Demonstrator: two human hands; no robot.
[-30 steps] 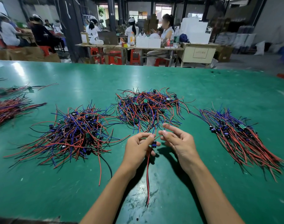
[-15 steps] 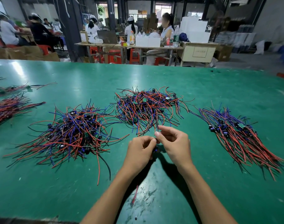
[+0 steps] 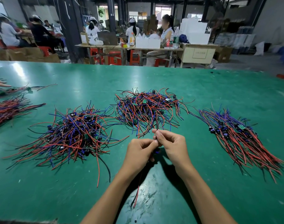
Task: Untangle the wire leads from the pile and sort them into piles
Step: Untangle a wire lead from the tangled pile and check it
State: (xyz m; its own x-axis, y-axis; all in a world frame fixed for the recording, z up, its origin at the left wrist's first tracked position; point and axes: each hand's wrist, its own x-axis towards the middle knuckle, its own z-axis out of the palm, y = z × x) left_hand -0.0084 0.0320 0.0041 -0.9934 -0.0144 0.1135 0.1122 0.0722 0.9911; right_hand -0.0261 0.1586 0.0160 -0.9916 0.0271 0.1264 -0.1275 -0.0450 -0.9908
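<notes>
Both hands meet above the green table (image 3: 202, 88): the left hand (image 3: 139, 153) and the right hand (image 3: 172, 145) pinch one wire lead (image 3: 137, 194), its long axis running from the tangled pile (image 3: 147, 109) toward the person. Straightened leads (image 3: 241, 139) lie well right, fanned toward the near right; no writing is legible.

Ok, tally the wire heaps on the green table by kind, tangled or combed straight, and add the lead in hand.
Tangled heaps: 2, the left heap and the middle heap.
Straightened bundles: 3, the right bundle and two at the left edge.
Lead in hand: 1, held by the left hand and the right hand.
Total: 6.
</notes>
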